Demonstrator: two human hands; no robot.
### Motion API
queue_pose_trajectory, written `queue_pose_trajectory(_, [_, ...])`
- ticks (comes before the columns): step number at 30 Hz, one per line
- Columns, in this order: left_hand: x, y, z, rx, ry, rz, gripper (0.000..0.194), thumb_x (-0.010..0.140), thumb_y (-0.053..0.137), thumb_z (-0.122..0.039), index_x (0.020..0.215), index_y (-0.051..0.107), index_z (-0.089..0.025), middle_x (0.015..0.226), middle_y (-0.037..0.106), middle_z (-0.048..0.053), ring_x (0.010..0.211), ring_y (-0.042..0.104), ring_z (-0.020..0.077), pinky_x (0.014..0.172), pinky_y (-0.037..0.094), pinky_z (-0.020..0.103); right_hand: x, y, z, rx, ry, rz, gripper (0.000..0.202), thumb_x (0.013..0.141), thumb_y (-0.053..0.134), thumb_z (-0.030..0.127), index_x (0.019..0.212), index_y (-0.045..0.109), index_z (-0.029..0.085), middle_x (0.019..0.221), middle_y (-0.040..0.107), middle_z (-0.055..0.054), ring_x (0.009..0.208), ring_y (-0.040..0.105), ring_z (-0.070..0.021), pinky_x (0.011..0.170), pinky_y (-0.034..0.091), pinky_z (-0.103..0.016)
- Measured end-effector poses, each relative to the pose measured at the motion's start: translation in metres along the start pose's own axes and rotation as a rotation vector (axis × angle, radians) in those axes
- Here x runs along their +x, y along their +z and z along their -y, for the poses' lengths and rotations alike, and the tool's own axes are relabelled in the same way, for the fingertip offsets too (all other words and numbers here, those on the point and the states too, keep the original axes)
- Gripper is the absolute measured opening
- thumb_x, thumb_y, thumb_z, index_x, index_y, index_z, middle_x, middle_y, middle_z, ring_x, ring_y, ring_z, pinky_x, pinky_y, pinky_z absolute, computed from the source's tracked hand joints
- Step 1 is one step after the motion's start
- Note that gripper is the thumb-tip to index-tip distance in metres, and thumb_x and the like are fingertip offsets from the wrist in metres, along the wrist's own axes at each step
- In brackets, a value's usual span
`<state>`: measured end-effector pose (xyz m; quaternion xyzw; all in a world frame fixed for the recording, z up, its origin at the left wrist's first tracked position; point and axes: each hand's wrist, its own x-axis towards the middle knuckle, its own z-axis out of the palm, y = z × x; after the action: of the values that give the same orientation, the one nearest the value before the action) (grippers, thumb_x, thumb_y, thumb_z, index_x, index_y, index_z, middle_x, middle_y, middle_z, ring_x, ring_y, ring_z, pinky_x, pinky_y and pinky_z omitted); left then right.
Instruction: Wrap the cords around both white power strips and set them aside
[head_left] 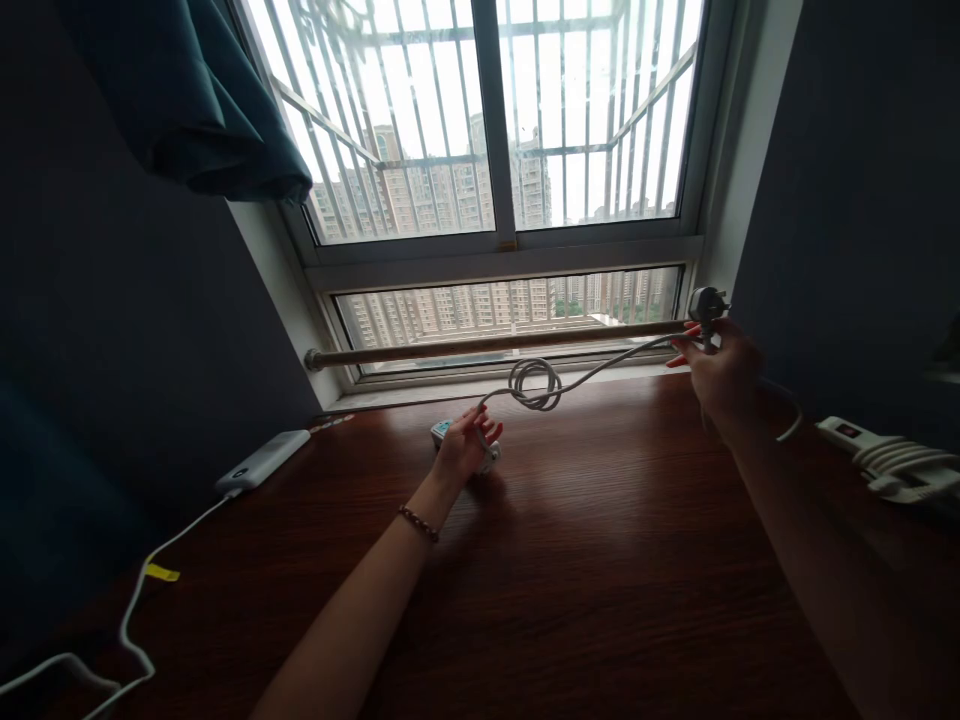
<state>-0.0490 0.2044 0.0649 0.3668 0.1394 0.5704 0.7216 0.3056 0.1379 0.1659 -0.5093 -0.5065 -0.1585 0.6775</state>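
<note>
A grey-white cable (535, 385) is stretched between my two hands, with a loose coil of several loops near its middle. My left hand (463, 442) grips the cable's left part above the wooden table. Beside and partly behind that hand, a small white and teal object (442, 431) shows, mostly hidden. White parts also show just right of my left fingers. At the right, my right hand (720, 365) holds the plug end, its fingers closed round the cable below the dark-faced plug (707, 303). The plug's prongs point right.
On the wooden table (570, 560) lie a white power bank (266, 460) with a white cable at the left and a white power strip (892, 460) wrapped in its cord at the right. A rail (487, 345) crosses before the window. A blue curtain (202, 110) hangs upper left.
</note>
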Motion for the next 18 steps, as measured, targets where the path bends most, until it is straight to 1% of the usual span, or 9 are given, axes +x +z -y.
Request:
queue_pose_trajectory(2, [-0.003,0.014,-0.007,-0.029,-0.001,0.036,0.021,0.091,0.045,-0.021,0.077,0.058,-0.011,0.059,0.038,-0.003,0.057,0.047,0.0092,0.076,0.050,0.032,-0.005,0.000,0.015,0.081,0.034,0.202,0.032,0.076,0.069,0.049,0.078,0.060,0.019,0.067,0.060,0.001,0.040,0.053,-0.0149,0.042,0.039,-0.025])
queue_pose_trajectory(3, [-0.004,0.022,-0.011,-0.033,0.008,0.055,0.026,0.092,0.044,-0.026,0.074,0.055,-0.012,0.059,0.037,-0.003,0.055,0.045,0.0093,0.073,0.050,0.032,-0.009,0.000,0.022,0.084,0.003,0.304,0.028,0.077,0.071,0.044,0.076,0.059,0.019,0.062,0.058,0.003,0.038,0.051,-0.0143,0.043,0.038,-0.025])
queue_pose_trajectory(6, [-0.008,0.044,-0.024,-0.001,0.040,0.099,0.038,0.094,0.042,-0.034,0.062,0.047,-0.013,0.053,0.029,-0.004,0.049,0.038,0.0087,0.063,0.049,0.026,-0.027,0.007,0.042,-0.047,-0.188,0.535,0.025,0.073,0.077,0.024,0.067,0.054,0.018,0.052,0.053,0.006,0.042,0.050,-0.0128,0.049,0.035,-0.023])
queue_pose_trajectory(9, [-0.014,0.062,-0.045,0.064,0.075,0.116,0.043,0.095,0.041,-0.031,0.055,0.038,-0.015,0.045,0.020,-0.006,0.039,0.026,0.0074,0.044,0.038,0.019,-0.049,0.020,0.050,-0.291,-0.316,0.675,0.026,0.077,0.075,0.020,0.069,0.050,0.018,0.056,0.053,0.004,0.054,0.054,-0.0151,0.051,0.031,-0.024])
queue_pose_trajectory(12, [-0.026,0.075,-0.084,0.118,0.169,0.101,0.045,0.095,0.038,-0.025,0.052,0.030,-0.016,0.043,0.015,-0.006,0.035,0.013,0.0063,0.034,0.022,0.019,-0.055,0.034,0.037,-0.479,-0.345,0.737,0.021,0.081,0.071,0.017,0.075,0.051,0.018,0.065,0.058,0.000,0.062,0.057,-0.0183,0.053,0.029,-0.025])
queue_pose_trajectory(14, [-0.036,0.082,-0.119,0.144,0.234,0.072,0.046,0.097,0.031,-0.024,0.052,0.026,-0.016,0.043,0.012,-0.006,0.034,0.010,0.0063,0.033,0.016,0.020,-0.038,0.040,0.019,-0.547,-0.314,0.737,0.021,0.079,0.073,0.016,0.075,0.052,0.017,0.064,0.058,-0.003,0.063,0.057,-0.0203,0.053,0.028,-0.026])
queue_pose_trajectory(15, [-0.040,0.084,-0.139,0.164,0.275,0.048,0.045,0.097,0.028,-0.024,0.053,0.026,-0.016,0.043,0.010,-0.006,0.034,0.008,0.0062,0.032,0.013,0.020,-0.023,0.040,0.010,-0.579,-0.288,0.727,0.022,0.078,0.074,0.017,0.075,0.053,0.017,0.064,0.057,-0.004,0.063,0.057,-0.0208,0.053,0.028,-0.026])
queue_pose_trajectory(16, [-0.043,0.087,-0.159,0.180,0.319,0.025,0.045,0.098,0.026,-0.025,0.054,0.025,-0.016,0.044,0.010,-0.006,0.034,0.007,0.0059,0.031,0.010,0.019,-0.003,0.038,-0.001,-0.616,-0.259,0.700,0.021,0.077,0.074,0.016,0.076,0.054,0.016,0.065,0.058,-0.005,0.064,0.056,-0.0212,0.054,0.028,-0.026])
queue_pose_trajectory(18, [-0.044,0.092,-0.199,0.218,0.382,-0.006,0.043,0.098,0.027,-0.024,0.056,0.018,-0.017,0.045,0.008,-0.006,0.036,0.008,0.0063,0.034,0.012,0.020,0.049,0.025,-0.021,-0.690,-0.193,0.632,0.020,0.074,0.076,0.016,0.077,0.056,0.016,0.066,0.057,-0.008,0.065,0.055,-0.0222,0.054,0.027,-0.028])
